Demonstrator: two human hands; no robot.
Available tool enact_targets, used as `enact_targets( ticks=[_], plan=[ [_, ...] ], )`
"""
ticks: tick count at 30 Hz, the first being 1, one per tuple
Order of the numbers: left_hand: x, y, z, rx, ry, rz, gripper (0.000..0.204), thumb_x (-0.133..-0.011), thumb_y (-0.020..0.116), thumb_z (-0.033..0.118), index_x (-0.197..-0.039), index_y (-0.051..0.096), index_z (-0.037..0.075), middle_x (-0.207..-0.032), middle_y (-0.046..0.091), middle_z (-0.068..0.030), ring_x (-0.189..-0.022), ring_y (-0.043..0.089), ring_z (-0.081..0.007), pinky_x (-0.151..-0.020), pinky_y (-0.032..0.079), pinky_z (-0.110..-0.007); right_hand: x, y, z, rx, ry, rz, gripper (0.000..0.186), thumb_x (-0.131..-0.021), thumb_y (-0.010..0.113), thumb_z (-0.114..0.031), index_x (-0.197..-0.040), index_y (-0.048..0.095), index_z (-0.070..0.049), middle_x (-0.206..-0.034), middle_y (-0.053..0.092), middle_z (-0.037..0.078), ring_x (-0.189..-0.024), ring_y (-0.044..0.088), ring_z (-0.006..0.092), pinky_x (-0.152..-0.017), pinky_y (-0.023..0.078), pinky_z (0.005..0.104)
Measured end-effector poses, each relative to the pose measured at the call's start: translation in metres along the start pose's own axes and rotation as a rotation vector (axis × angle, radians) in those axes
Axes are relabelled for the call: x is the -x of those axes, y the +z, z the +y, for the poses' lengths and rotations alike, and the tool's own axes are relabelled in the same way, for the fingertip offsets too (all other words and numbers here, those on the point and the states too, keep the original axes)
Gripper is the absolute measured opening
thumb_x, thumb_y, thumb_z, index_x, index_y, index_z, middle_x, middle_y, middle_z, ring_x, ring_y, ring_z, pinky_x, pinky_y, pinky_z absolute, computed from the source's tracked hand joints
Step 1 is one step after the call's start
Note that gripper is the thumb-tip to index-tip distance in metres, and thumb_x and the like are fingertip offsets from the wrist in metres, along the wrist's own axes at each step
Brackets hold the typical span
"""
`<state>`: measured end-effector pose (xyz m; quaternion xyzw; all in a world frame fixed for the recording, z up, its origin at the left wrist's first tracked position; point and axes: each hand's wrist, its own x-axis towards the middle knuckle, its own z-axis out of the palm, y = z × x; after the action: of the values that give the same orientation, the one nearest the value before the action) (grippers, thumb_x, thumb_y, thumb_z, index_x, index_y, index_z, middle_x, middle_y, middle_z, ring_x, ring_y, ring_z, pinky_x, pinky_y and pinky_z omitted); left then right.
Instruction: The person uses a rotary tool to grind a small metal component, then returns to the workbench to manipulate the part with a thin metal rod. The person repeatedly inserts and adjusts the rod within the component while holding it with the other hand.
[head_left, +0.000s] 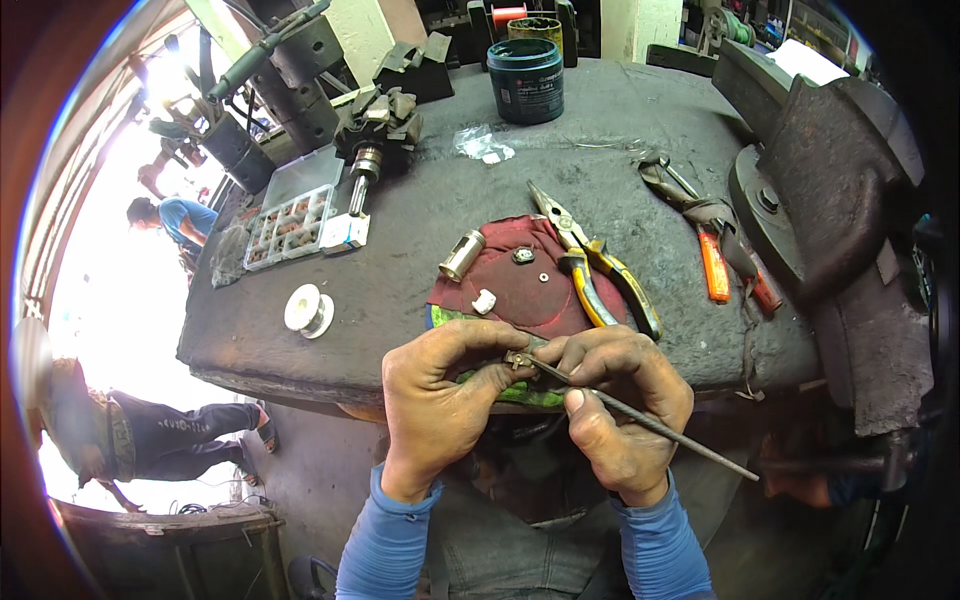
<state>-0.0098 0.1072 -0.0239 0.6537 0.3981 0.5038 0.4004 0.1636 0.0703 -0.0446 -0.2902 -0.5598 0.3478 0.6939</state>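
Note:
Between the thumb and fingers of my left hand (435, 405) is a small brass-coloured metal part (517, 359). My right hand (635, 410) grips a slim metal rod (680, 437), like a needle file, whose far end meets that part. Both hands are over the bench's near edge. Just beyond them lies a dark red cloth (540, 308) with a green edge. On it rest a slotted metal cylinder (462, 256), a white plastic piece (484, 301), a small black-and-silver part (523, 256) and a tiny ring (543, 277). Long-nose pliers (590, 250) with yellow-and-black handles lie at its right.
A solder-like spool (309, 311) and a compartment box (290, 228) of small parts sit on the left. A dark tub (525, 82) stands at the back. Orange-handled tools (714, 265) lie near a heavy vise (830, 180) on the right. Two people are beyond the left side.

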Motion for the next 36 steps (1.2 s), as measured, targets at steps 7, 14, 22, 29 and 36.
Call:
enact_targets(
  ticks=[7,14,22,29,36],
  plan=[
    [0.0010,0.0068,-0.0001,-0.041,0.033,0.068,0.019,-0.082,0.080,-0.012,-0.099,0.074,-0.004,-0.092,0.077,-0.0084,-0.085,0.073,-0.0132,-0.078,0.060,-0.027,0.0006,0.0007,0.0039,0.019,-0.045,0.029,0.018,-0.077,0.067,0.004,-0.094,0.063,0.005,-0.099,0.069,0.020,-0.093,0.071,0.0239,-0.078,0.057,0.0346],
    [0.0019,0.0073,0.0007,-0.045,0.036,0.078,0.018,-0.083,0.080,-0.009,-0.099,0.074,-0.005,-0.093,0.078,-0.0106,-0.086,0.076,-0.0160,-0.078,0.062,-0.028,-0.0003,0.0026,0.0016,0.099,-0.064,0.055,0.020,-0.072,0.068,0.004,-0.093,0.065,0.004,-0.094,0.071,0.019,-0.090,0.073,0.0257,-0.077,0.058,0.0338],
    [0.0008,0.0060,0.0000,-0.057,0.032,0.066,0.018,-0.081,0.083,-0.009,-0.095,0.074,-0.004,-0.090,0.077,-0.0083,-0.083,0.073,-0.0134,-0.076,0.059,-0.027,-0.0024,0.0005,0.0009,0.112,-0.032,0.024,0.022,-0.070,0.069,0.008,-0.091,0.065,0.003,-0.096,0.072,0.019,-0.088,0.073,0.0230,-0.074,0.058,0.0324],
    [0.0010,0.0064,0.0011,-0.063,0.060,0.060,0.017,-0.080,0.083,-0.011,-0.092,0.074,-0.004,-0.086,0.075,-0.0073,-0.080,0.070,-0.0111,-0.073,0.057,-0.025,-0.0031,-0.0002,0.0027,0.101,-0.054,0.006,0.020,-0.070,0.069,0.009,-0.089,0.063,0.004,-0.095,0.071,0.019,-0.084,0.072,0.0204,-0.071,0.058,0.0316],
    [-0.0001,0.0060,0.0002,-0.077,0.090,0.038,0.018,-0.081,0.080,-0.012,-0.095,0.073,-0.003,-0.092,0.077,-0.0099,-0.084,0.075,-0.0143,-0.076,0.062,-0.028,-0.0023,-0.0007,0.0020,0.100,-0.017,0.015,0.018,-0.072,0.067,0.008,-0.089,0.063,0.003,-0.094,0.070,0.017,-0.084,0.071,0.0187,-0.069,0.057,0.0288]
  ],
)
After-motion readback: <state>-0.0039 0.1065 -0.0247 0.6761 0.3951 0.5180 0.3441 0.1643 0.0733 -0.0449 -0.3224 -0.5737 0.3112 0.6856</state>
